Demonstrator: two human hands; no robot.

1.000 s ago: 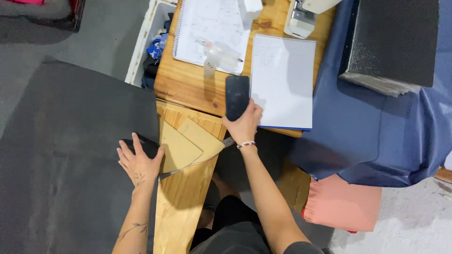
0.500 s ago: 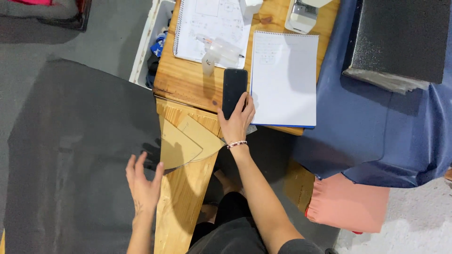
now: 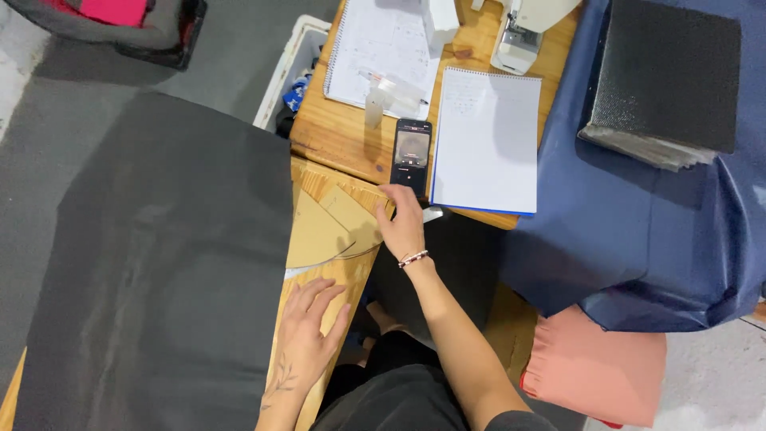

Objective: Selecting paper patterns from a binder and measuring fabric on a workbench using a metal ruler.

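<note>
Both grips spread flat: left hand on black sheet, right hand on cardboard pieces.

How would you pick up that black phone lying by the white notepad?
Take the black phone by its two long edges, coming down from above at its near end, probably. It lies flat, screen up, on the wooden table; the white notepad crowds one side, and the right hand sits just below it.

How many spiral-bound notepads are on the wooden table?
2. One notepad lies right of the phone, near the right hand; the other notepad lies farther back, its top cut off by the frame. None seems hidden.
</note>
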